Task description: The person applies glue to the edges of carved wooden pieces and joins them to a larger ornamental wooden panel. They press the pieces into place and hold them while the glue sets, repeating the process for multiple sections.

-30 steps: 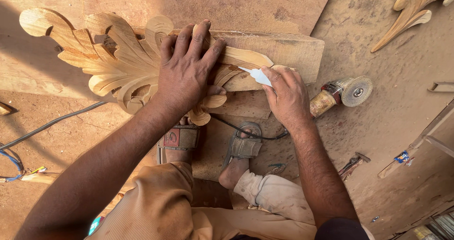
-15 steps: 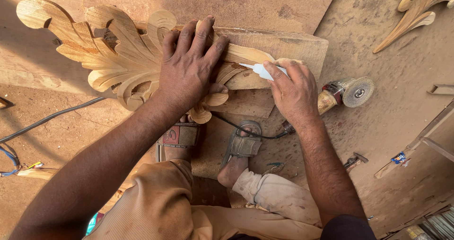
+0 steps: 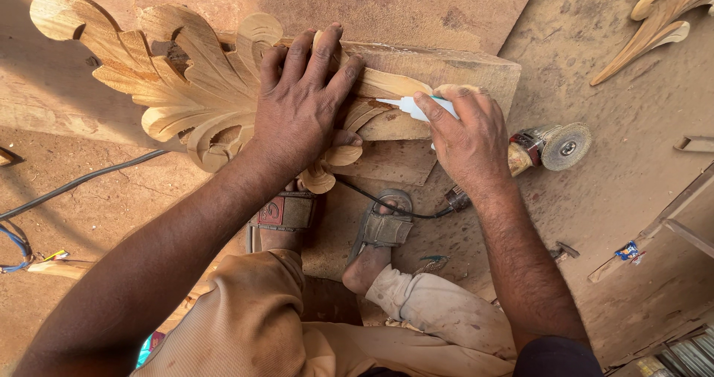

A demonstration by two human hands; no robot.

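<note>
Pale carved wooden acanthus-leaf ornament (image 3: 186, 87) lies on a thick rough timber block (image 3: 461, 72) on the dusty floor, long axis running left to right. Left hand (image 3: 301, 105) is spread flat, pressing the carving down, gripping nothing. Right hand (image 3: 468, 135) is closed around a small white tube (image 3: 413, 108), nozzle pointing left at the carving's right-hand stem, nearer the right hand. Angle grinder (image 3: 554, 146) lies just beyond.

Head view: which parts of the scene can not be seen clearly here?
- White tube: its rear is inside the right hand.
- Carved leaf panel: its middle lies under the left hand.
- Angle grinder: the right wrist covers its handle.
- Second carving: cut by the top edge.
</note>
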